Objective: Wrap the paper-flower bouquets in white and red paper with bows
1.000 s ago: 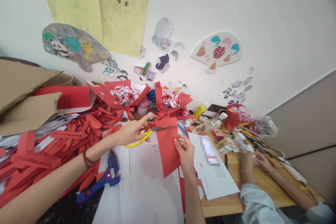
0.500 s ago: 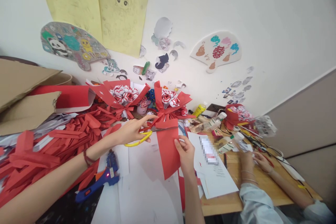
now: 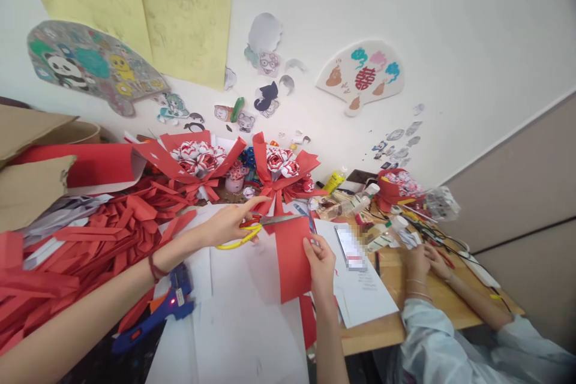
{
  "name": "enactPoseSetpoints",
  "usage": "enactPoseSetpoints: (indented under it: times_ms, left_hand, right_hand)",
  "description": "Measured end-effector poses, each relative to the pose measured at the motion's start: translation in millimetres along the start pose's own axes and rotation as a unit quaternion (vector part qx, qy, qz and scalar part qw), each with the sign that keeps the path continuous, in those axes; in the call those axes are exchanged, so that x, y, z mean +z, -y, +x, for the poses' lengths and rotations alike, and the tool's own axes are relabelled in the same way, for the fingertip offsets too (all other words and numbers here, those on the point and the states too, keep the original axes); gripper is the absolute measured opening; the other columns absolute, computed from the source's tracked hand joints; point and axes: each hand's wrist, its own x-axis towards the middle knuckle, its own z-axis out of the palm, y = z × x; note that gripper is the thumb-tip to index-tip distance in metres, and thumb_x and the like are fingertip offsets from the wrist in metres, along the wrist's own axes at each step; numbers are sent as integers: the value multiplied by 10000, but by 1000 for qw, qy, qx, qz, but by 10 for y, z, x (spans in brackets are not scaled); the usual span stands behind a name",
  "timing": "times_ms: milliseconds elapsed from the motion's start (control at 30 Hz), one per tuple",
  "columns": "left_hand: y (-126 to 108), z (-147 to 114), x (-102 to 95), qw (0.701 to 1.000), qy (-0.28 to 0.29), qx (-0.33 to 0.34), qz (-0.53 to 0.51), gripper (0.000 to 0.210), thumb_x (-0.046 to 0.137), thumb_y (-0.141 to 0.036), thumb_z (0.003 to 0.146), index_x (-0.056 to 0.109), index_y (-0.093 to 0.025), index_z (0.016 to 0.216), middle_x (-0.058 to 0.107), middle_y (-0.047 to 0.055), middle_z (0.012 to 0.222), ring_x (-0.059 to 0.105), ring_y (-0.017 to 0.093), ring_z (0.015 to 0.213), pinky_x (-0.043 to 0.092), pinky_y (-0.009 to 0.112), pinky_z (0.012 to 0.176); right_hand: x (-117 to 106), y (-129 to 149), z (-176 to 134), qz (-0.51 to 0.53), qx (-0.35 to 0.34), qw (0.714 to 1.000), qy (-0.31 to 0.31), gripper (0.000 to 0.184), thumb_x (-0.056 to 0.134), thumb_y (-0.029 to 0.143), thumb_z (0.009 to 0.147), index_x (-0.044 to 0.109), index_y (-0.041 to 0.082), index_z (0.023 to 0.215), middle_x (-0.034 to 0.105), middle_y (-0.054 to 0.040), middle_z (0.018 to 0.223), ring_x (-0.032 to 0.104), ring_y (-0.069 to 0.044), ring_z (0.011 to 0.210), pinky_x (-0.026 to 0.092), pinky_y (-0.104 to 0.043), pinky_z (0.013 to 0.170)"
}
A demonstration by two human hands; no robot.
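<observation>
My left hand (image 3: 231,223) is closed round the handles of a pair of scissors (image 3: 243,236) with red and yellow grips. The blades point right and lie along the top edge of a red sheet of paper (image 3: 292,264). My right hand (image 3: 321,255) pinches this paper at its right edge, between thumb and fingers. The sheet hangs upright above white paper (image 3: 243,312) spread on the table. Just behind the scissors stands a bouquet of red-and-white paper flowers (image 3: 282,162) in red wrapping.
Folded red paper strips (image 3: 112,234) are heaped at left, beside a blue glue gun (image 3: 166,306) with its light lit. A second bouquet (image 3: 198,159) stands behind. A phone (image 3: 350,247) lies on a white sheet at right. Another person's hands (image 3: 425,261) work at the table's right side.
The part of the red paper that stood above the scissor blades no longer shows; its top edge is now at the blades. My view has turned slightly right.
</observation>
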Motion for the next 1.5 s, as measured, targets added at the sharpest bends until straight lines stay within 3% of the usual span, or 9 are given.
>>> enactPoseSetpoints:
  times_ms: [133,233,333,400,467,533,633,867,1500]
  left_hand:
    - [93,18,137,998,0,-21,-51,873,639,-408,817,141,-218,1509,710,25,891,650,186,759,451,254,681]
    - [192,-10,202,997,22,-32,-68,1013,673,-509,782,58,-207,1528,642,140,1177,633,262,1051,491,338,843]
    - [235,-55,196,999,42,9,-31,1119,701,-550,742,22,-155,1538,392,245,1458,370,356,1379,388,447,1056]
    - [214,-87,164,998,43,38,-5,1186,738,-570,692,33,-131,1539,269,265,1522,276,390,1419,333,482,1100]
    - [161,-118,130,999,28,29,-1,1234,770,-579,648,29,-158,1541,347,251,1478,426,374,1312,401,460,1033]
    - [99,-148,107,1000,6,-4,-8,1232,780,-570,638,16,-220,1539,537,179,1312,601,286,1038,482,382,869]
    - [35,-182,89,999,-18,-31,-8,1167,769,-546,663,35,-281,1530,640,85,1120,603,191,781,471,296,716]
    - [-14,-206,34,998,-5,-10,-59,1051,734,-471,719,86,-278,1524,640,116,1197,619,197,883,471,293,770]
    - [-60,-229,-39,996,12,-21,-83,888,646,-465,803,146,-247,1503,662,19,900,599,150,705,427,247,656]
  right_hand:
    - [-124,-11,13,7,-14,998,-66,402,755,471,756,592,186,988,553,50,594,433,-78,488,331,-176,458]
    - [-168,47,2,8,-27,996,-83,406,763,466,748,596,182,986,538,57,592,421,-71,493,327,-169,464]
    - [-170,117,-1,14,-32,995,-96,437,768,470,735,606,168,1005,582,34,630,462,-81,515,364,-180,490]
    - [-159,149,15,27,-42,994,-99,448,774,471,725,605,165,1006,610,18,651,498,-95,536,397,-195,517]
    - [-142,170,42,34,-52,993,-99,450,782,465,716,604,167,1003,627,10,658,526,-109,553,419,-209,541]
    - [-114,188,68,34,-61,993,-97,446,783,461,715,607,167,999,637,4,659,539,-118,559,424,-217,547]
    - [-51,212,86,29,-68,993,-87,443,778,461,725,613,161,1006,654,-9,676,552,-126,565,431,-225,549]
    - [112,189,65,17,-58,998,-20,380,743,436,779,610,170,1015,659,-9,702,588,-141,622,454,-232,589]
    - [195,135,51,4,-61,998,-16,378,739,452,788,613,181,1021,677,-9,712,594,-142,602,456,-232,575]
